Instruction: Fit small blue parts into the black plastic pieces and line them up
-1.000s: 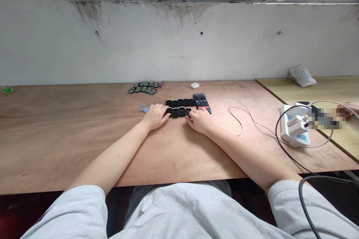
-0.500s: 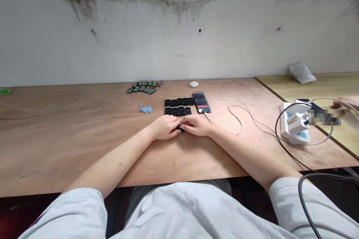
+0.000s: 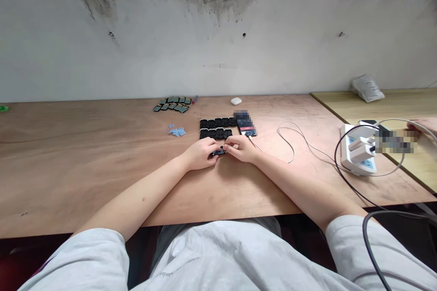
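Observation:
A small dark module (image 3: pixel 219 151) sits between my two hands, low over the wooden tabletop. My left hand (image 3: pixel 200 153) is closed, its fingers on the module's left end. Thumb and fingers of my right hand (image 3: pixel 240 148) pinch at its right end. My fingers cover much of the module, so its exact kind is not clear. Just beyond my hands lie two rows of black plastic housings (image 3: pixel 215 133). Left of these rests a small heap of pale blue pieces (image 3: pixel 177 132). Farther back, green-faced modules (image 3: pixel 173 106) lie in two rows.
A phone (image 3: pixel 246 126) with a white cable lies right of the housings. Behind it is a white case (image 3: pixel 236 101); a screwdriver (image 3: pixel 194 99) lies near the green modules. At right stand a power strip (image 3: pixel 358 152) with looping cables, a plastic bag (image 3: pixel 367 88) and another person's hand (image 3: pixel 423 125).
My right hand has shifted slightly right and away from my left, so more of the dark module shows between them. My left hand stays nearly in place.

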Demonstrator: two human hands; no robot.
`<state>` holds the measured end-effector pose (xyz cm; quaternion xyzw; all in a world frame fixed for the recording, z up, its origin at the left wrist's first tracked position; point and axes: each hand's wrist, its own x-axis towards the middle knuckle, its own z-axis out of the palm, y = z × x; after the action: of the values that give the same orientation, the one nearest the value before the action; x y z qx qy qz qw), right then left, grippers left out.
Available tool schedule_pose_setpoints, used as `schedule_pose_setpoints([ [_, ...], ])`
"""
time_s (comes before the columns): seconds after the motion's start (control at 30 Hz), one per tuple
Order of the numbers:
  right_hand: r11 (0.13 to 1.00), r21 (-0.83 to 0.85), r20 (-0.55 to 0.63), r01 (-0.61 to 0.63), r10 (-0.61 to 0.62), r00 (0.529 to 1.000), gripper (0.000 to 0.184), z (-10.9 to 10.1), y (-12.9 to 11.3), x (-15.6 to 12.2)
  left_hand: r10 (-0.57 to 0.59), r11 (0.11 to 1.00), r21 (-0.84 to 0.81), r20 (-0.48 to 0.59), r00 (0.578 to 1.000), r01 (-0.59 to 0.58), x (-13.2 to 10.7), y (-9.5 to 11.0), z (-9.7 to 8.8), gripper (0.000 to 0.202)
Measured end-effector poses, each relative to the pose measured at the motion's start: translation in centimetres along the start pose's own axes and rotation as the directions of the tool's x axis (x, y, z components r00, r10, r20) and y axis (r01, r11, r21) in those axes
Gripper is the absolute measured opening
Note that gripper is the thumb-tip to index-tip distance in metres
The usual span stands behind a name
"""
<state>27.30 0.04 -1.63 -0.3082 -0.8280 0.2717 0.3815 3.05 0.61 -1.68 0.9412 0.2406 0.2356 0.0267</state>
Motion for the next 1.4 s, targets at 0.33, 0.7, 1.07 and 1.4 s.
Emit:
schedule_pose_setpoints([
  [0.33, 0.787, -0.452, 0.100, 0.420, -0.423, 0.900, 0.023, -0.2, -0.4, 0.3, -0.129, 0.989, 0.023, -0.352, 0.927, 0.147, -1.2, -4.1, -2.0, 0.021],
  [0.7, 0.768, -0.476, 0.320, 0.430, -0.304, 0.897, 0.021, 0.0, 0.5, 0.3, -0.878, 0.470, -0.592, -0.386, 0.281, 0.655, -3.3, -10.9, -2.2, 0.028],
  [1.07, 0.787, -0.463, 0.321, 0.407, -0.279, 0.905, 0.021, 0.0, 0.3, 0.4, -0.873, 0.466, -0.550, -0.413, 0.259, 0.693, -3.4, -10.9, -2.3, 0.020],
  [1.4, 0.787, -0.464, 0.336, 0.407, -0.268, 0.903, 0.020, -0.1, 0.4, 0.5, -0.485, 0.820, 0.096, -0.406, 0.775, 0.564, -2.7, -8.4, -3.0, 0.023],
])
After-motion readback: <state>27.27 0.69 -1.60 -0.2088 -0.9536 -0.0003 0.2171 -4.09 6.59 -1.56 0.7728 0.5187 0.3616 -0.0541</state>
